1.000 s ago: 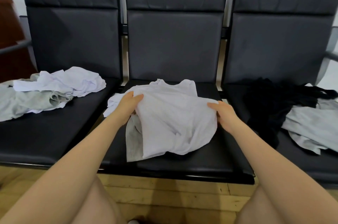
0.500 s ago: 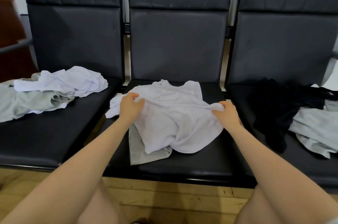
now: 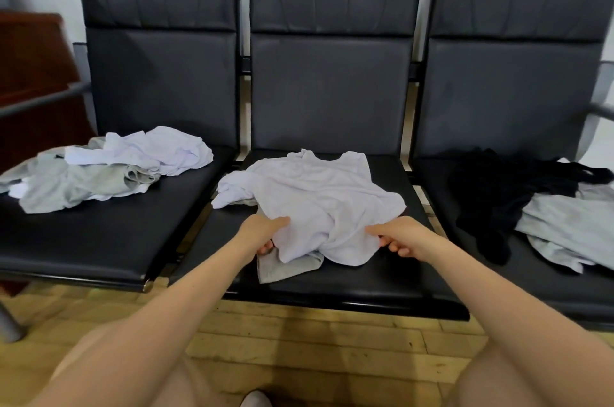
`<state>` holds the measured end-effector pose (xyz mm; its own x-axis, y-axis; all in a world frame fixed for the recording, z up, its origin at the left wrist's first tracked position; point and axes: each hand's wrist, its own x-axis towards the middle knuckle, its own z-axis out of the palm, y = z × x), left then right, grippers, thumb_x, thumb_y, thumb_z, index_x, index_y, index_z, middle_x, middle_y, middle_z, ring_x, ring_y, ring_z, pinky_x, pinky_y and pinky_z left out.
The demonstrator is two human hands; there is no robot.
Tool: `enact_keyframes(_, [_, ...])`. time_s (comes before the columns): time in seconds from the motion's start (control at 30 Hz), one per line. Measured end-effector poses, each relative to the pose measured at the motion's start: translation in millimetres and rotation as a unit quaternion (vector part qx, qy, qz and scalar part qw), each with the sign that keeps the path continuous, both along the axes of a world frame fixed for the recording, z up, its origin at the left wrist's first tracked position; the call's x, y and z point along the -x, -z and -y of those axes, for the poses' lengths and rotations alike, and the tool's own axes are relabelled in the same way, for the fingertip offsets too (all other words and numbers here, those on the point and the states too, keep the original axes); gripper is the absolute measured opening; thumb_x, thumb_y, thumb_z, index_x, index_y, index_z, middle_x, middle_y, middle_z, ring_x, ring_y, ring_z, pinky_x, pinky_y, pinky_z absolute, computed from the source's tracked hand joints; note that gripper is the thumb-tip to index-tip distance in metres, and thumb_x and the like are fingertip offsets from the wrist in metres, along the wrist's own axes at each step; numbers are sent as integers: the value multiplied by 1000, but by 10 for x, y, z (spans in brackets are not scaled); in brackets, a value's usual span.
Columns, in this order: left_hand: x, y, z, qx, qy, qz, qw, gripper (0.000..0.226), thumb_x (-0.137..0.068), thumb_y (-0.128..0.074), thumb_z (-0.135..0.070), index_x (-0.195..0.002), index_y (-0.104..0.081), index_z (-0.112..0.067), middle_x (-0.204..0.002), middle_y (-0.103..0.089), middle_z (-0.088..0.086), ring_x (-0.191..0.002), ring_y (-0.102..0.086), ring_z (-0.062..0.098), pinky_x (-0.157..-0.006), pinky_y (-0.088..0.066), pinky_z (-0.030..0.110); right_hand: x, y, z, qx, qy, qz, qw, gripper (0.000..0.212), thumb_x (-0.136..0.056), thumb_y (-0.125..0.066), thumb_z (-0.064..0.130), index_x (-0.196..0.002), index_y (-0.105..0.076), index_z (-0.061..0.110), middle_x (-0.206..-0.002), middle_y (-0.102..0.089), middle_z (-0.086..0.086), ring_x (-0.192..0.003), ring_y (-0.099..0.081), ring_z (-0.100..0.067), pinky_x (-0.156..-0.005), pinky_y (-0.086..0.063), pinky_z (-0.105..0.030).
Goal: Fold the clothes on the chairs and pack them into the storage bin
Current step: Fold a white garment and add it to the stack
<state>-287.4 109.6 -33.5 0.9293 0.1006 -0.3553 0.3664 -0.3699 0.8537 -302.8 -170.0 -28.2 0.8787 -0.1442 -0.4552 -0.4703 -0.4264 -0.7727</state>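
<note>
Head view of a row of three joined black padded chairs against a pale wall, over a wooden plank floor (image 3: 299,350). On the seat of the middle chair (image 3: 332,101) lies a crumpled white shirt (image 3: 319,197), spread across most of the cushion, with one corner trailing toward the gap on the left. A grey garment (image 3: 285,267) lies beneath it and shows at the near edge. The left hand (image 3: 264,234) grips the near left edge of the white shirt, thumb on top and fingers curled under the cloth. The right hand (image 3: 403,235) pinches the near right edge, fingers curled with the fabric bunched between them. Both forearms reach in from the bottom of the frame. On the left chair (image 3: 159,87) rests a loose heap of a white garment (image 3: 156,150) over a light grey garment (image 3: 63,184), the grey one hanging over the seat's left edge. On the right chair (image 3: 515,91) a black garment (image 3: 491,200) lies crumpled, touching and partly overlapping a second light grey garment (image 3: 568,234) on its right. A dark red-brown piece of furniture (image 3: 30,74) stands at far left. No storage bin shows in this view.
</note>
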Motion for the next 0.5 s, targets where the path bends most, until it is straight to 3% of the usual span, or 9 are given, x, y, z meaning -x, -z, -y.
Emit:
enact_keyframes(0.1, [69,-21,14,-25,30,7,999,29,-86,-65,-35,-77,-51,-12,-58,-43,3,-48,-37,13,-43,-30,21,61,2,-110,90,-27,35,995,19,-84,-66,29,-77,-53,16,-69,-50,-1,-53,-39,-12,-46,-31,-20])
enact_keyframes(0.2, [120,5,42,-9,54,60,997,25,-91,-59,-30,-75,-54,-11,-73,-52,5,-64,-47,16,-57,-38,23,109,4,-221,57,-13,86,995,11,-91,-51,22,-94,-58,15,-85,-59,-2,-66,-55,-14,-55,-42,-22])
enact_keyframes(0.3, [109,13,131,-2,27,149,988,23,-98,-44,-26,-104,-58,-10,-108,-56,6,-104,-53,23,-90,-42,33,88,-8,-264,-150,75,139,976,25,-97,-40,16,-119,-53,18,-110,-63,-5,-96,-64,-24,-73,-54,-31])
enact_keyframes(0.37, [53,-98,194,107,-47,179,977,31,-100,-39,-23,-123,-54,-10,-121,-55,3,-117,-50,23,-102,-39,36,26,-85,-233,-286,124,162,936,26,-96,-38,9,-115,-54,16,-111,-65,-7,-99,-65,-27,-69,-56,-32])
enact_keyframes(0.43, [-44,-275,154,285,-121,177,934,27,-99,-41,-21,-120,-56,-11,-110,-62,1,-106,-57,20,-94,-46,35,-64,-226,-135,-410,191,177,874,17,-98,-39,8,-102,-55,11,-106,-64,-8,-94,-65,-24,-72,-55,-32])
enact_keyframes(0.5, [-162,-445,37,398,-187,167,883,19,-98,-44,-20,-103,-61,-12,-98,-64,2,-92,-61,18,-78,-50,28,-195,-319,51,-513,264,186,795,14,-99,-40,12,-102,-53,7,-109,-58,-11,-97,-60,-25,-92,-49,-36])
